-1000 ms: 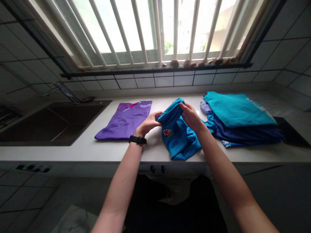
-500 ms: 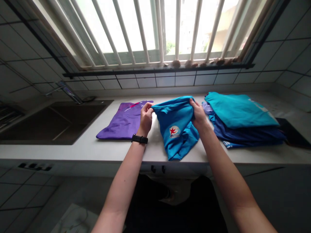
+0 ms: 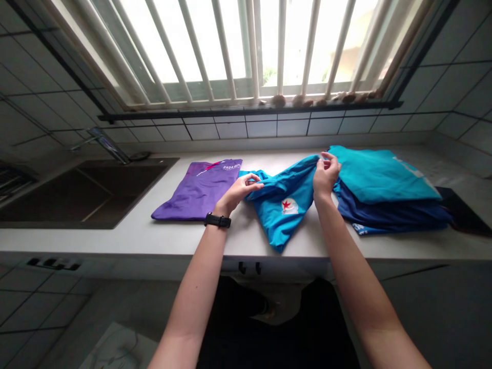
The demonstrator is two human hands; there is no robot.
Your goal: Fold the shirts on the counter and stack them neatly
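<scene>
A pale counter (image 3: 184,241) is running under the barred window, with a dark sink (image 3: 77,189) set into its left end. A folded purple shirt (image 3: 198,189) is lying flat on it beside the sink. A blue shirt (image 3: 284,210) is resting at the middle, its lower tip reaching the front edge. A stack of folded teal and dark blue shirts (image 3: 384,195) is sitting at the right.

Sink (image 3: 82,192) far left on the counter (image 3: 126,238), folded shirt (image 3: 200,189) beside it, held shirt (image 3: 282,207) mid-counter, shirt stack (image 3: 384,192) right.
</scene>
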